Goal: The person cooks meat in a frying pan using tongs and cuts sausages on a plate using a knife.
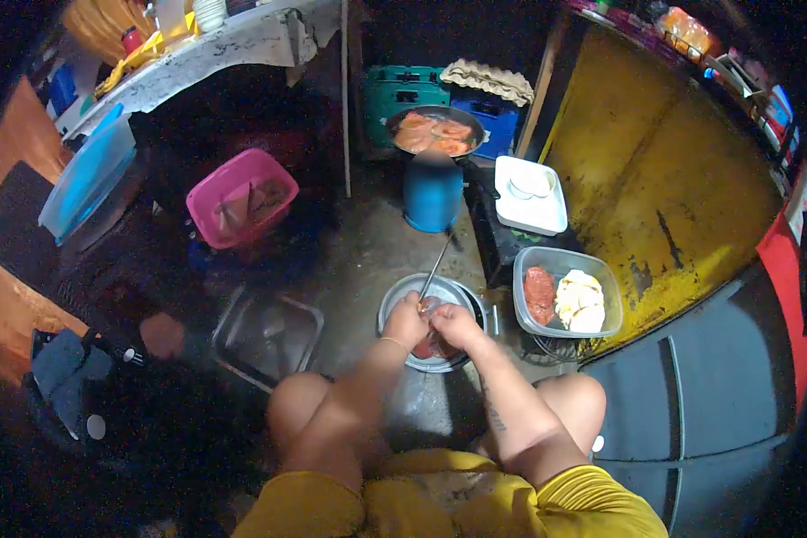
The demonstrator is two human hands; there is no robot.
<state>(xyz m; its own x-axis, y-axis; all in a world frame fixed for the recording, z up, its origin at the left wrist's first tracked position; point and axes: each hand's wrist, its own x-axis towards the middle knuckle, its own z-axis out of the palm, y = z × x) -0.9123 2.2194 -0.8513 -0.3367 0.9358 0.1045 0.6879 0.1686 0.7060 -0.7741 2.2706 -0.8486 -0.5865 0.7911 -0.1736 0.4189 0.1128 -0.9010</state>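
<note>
My left hand (405, 321) is closed around the near end of a long, thin metal rod (435, 268). The rod slants up and away over the rim of a round metal pot (388, 294); whether it is a blade or a skewer I cannot tell. Close beside it, my right hand (455, 326) is closed, its fingers pinching at pinkish raw meat (433, 346) that shows between and below both hands inside the pot. My fingers hide most of what they grip.
Right of the pot is a clear plastic container (523, 307) with red meat and a pale, yellowish mass. Behind stand a white tray (554, 215), a blue cylinder (432, 202) and a pan (481, 134) of orange-pink slices. A pink basin (208, 224) and clear tray (229, 359) lie left.
</note>
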